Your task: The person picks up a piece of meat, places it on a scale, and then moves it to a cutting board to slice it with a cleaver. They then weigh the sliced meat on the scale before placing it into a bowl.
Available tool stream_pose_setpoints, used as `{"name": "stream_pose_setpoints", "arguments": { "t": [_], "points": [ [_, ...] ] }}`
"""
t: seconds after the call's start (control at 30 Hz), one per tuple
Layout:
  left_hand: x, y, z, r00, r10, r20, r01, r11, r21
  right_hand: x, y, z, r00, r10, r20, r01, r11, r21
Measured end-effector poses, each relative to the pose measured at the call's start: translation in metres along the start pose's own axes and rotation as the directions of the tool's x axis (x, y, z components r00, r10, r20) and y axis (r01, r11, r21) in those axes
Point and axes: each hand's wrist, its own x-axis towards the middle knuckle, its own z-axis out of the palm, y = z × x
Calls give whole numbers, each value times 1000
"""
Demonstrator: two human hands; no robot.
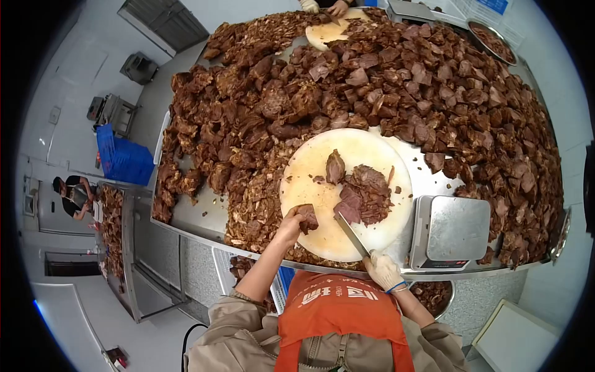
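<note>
A round cream cutting board (310, 155) lies at the near edge of a metal table. My bare left hand (290, 227) holds a piece of brown meat (308, 218) over the board's left part. In a pale glove, my right hand (383, 270) grips the handle of a knife (352, 234) at the board's lower right edge. The blade points up and left, its tip beside a pile of cut meat (367, 193). A smaller meat chunk (335, 167) rests above that pile.
Heaps of cooked meat (458, 93) surround the board. A metal scale (457, 228) stands to its right. Across the table, a co-worker's hands (338, 8) are at another board (322, 36). Blue crates (124, 156) and another person (75, 193) are at left. A bowl (434, 297) sits below the table edge.
</note>
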Motion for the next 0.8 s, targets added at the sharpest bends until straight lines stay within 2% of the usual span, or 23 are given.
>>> {"name": "stream_pose_setpoints", "arguments": {
  "t": [0.07,0.1,0.13,0.17,0.2,0.23,0.3,0.33,0.4,0.43,0.47,0.53,0.57,0.63,0.67,0.7,0.73,0.77,0.8],
  "points": [
    [3,-18,9,996,-37,-87,40,999,35,5,-5,0,1000,6,-11,-7,1000,-24],
    [1,-20,13,996,-45,-81,48,999,27,8,-6,1,999,33,5,-32,999,-38],
    [-1,-22,18,992,97,-83,-72,963,260,9,-6,3,998,61,20,-60,997,-50],
    [-2,-28,19,971,234,-50,-183,860,477,9,-6,6,997,71,24,-70,996,-57],
    [6,-34,10,894,427,134,-372,543,753,8,-5,8,997,74,7,-74,996,-59],
    [10,-39,5,896,423,137,-373,548,749,8,-5,9,997,75,-12,-76,995,-58],
    [4,-28,9,785,514,346,-524,253,813,7,-11,6,996,93,10,-92,995,-34],
    [4,-21,8,785,510,353,-528,253,810,8,-13,5,994,104,29,-104,995,-4],
    [3,-8,4,800,492,344,-540,337,771,6,-13,9,994,105,3,-105,994,-26],
    [4,0,1,776,461,430,-577,243,780,5,-13,10,995,93,-21,-94,994,-52],
    [5,-1,3,779,455,431,-576,247,779,4,-13,10,995,100,-16,-101,994,-53],
    [7,-4,12,864,382,328,-484,452,749,4,-14,10,994,105,6,-105,992,-64],
    [5,-8,20,865,381,327,-483,454,749,3,-14,11,994,105,9,-104,992,-64],
    [1,-19,39,923,366,120,-274,407,871,0,-13,12,997,50,-66,-53,997,-55],
    [1,-22,43,894,427,136,-318,389,865,0,-12,14,996,49,-68,-53,997,-55],
    [1,-23,40,894,427,139,-321,390,863,-1,-10,15,996,38,-84,-41,999,-33],
    [-2,-23,34,756,534,377,-527,156,835,-4,-8,16,995,30,-98,-32,999,-12],
    [-4,-26,26,565,571,596,-674,-98,732,-5,-10,13,995,34,-94,-35,999,-15],
    [-8,-30,18,569,570,593,-672,-93,734,-5,-13,10,995,67,-80,-70,997,-45]
  ]
}}
